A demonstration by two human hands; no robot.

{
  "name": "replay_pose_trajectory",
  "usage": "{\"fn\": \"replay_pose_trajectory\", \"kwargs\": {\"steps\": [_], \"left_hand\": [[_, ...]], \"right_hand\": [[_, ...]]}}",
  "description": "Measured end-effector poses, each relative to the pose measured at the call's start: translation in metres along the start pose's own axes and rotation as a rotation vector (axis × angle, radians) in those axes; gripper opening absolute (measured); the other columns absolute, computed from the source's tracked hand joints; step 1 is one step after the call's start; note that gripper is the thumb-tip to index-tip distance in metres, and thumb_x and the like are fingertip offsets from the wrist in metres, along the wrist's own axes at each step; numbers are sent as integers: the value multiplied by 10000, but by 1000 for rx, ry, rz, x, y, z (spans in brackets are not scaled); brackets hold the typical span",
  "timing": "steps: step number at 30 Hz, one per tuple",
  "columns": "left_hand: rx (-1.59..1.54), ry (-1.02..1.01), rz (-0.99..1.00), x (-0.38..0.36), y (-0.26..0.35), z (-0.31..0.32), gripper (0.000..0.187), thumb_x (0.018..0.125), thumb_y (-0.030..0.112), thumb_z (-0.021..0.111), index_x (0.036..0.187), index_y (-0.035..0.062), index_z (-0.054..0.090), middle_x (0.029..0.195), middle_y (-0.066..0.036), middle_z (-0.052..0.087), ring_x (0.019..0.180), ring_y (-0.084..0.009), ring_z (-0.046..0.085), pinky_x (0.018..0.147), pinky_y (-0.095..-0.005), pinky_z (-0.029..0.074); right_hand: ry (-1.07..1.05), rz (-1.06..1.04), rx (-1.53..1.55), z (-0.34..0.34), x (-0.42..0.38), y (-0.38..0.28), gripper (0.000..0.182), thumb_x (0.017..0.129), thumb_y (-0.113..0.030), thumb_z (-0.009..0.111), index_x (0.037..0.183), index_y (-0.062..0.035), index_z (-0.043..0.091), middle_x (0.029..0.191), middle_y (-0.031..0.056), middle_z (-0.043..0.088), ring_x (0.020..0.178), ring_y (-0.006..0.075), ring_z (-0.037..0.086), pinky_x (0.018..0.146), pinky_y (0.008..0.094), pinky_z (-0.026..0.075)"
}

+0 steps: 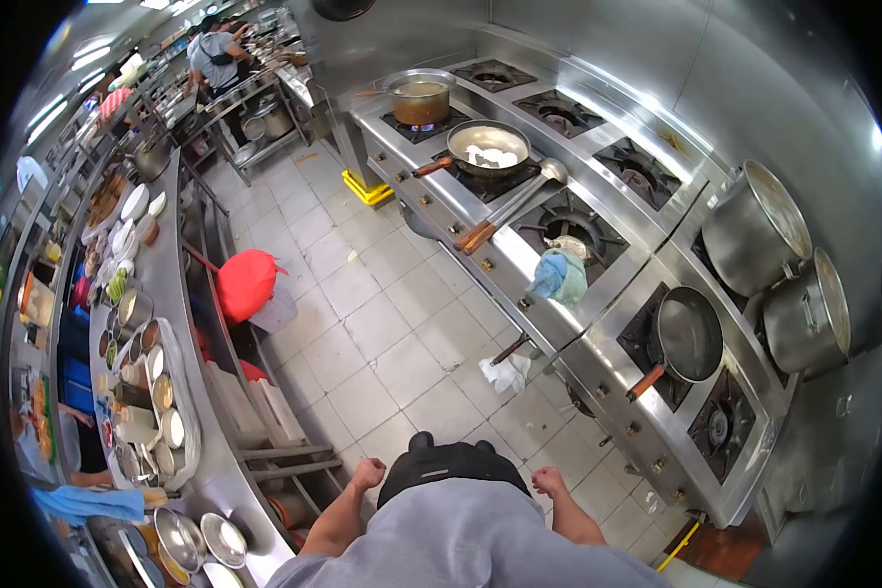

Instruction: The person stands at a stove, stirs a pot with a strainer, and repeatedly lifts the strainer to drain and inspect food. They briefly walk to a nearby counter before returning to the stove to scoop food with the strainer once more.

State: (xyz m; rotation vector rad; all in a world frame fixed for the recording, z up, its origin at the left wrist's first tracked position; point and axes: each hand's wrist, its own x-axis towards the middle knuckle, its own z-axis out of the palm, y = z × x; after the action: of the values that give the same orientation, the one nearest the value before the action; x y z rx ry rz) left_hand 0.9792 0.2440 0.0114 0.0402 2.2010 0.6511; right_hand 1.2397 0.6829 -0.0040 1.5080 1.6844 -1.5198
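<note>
My left hand (367, 474) hangs at my left side with its fingers curled, and nothing shows in it. On my other side, my right hand (549, 481) is lowered too, its fingers curled in and touching nothing visible. Ahead on the stove (583, 343), a wooden-handled pan (488, 147) holds white pieces. Behind it stands a brown-sided pot (420, 102) over a lit burner. Ladles with wooden handles (477, 235) lie beside the pan. A blue-green cloth (559, 277) rests at a burner's edge. An empty-looking pan (689, 334) sits farther right.
Two large steel pots (755, 230) stand at the right wall. A steel counter (181, 323) with bowls and containers runs along the left. A red bag (249, 284) covers a bin beside it. Several people work at the back. A white cloth (506, 373) hangs by the stove front.
</note>
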Motion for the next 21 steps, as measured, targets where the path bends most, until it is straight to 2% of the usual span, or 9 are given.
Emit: {"fn": "replay_pose_trajectory", "kwargs": {"steps": [6,8,10,12,18,21], "left_hand": [[7,12,-24,-31,7,17,243,734,161,529,892,42,671,889,-182,659,870,-303,634,791,-364,491],[-44,104,-88,-44,9,19,244,734,153,524,896,45,671,895,-183,658,881,-304,634,800,-366,489],[-82,163,-170,-63,19,7,242,739,150,533,908,46,672,906,-183,658,898,-302,633,822,-367,484],[-86,137,-189,-71,2,9,240,741,160,549,913,48,673,912,-185,657,905,-300,632,828,-366,483],[-74,29,-229,-70,-41,21,299,691,276,622,901,71,683,925,-161,663,909,-292,631,821,-352,486],[-157,18,-217,-71,-31,1,306,673,270,615,873,49,684,889,-162,667,863,-273,640,793,-337,489]], "right_hand": [[-42,-9,-52,-13,5,13,85,737,-68,565,723,-11,627,623,87,595,547,170,599,439,296,489],[-77,3,-91,-18,9,19,91,735,-72,565,725,-10,630,625,88,598,550,170,603,440,294,488],[-90,21,-199,-23,19,20,98,751,-84,571,787,-20,635,690,77,616,585,161,601,471,291,493],[-91,23,-251,-27,27,17,110,759,-87,570,819,-25,639,719,72,625,600,155,600,484,287,494],[-39,-58,-241,-18,38,-36,105,764,-83,561,802,-23,639,678,70,620,573,149,596,469,282,488],[-28,-84,-267,3,38,-74,94,765,-81,563,782,-21,633,665,70,614,561,148,589,466,282,486]]}}
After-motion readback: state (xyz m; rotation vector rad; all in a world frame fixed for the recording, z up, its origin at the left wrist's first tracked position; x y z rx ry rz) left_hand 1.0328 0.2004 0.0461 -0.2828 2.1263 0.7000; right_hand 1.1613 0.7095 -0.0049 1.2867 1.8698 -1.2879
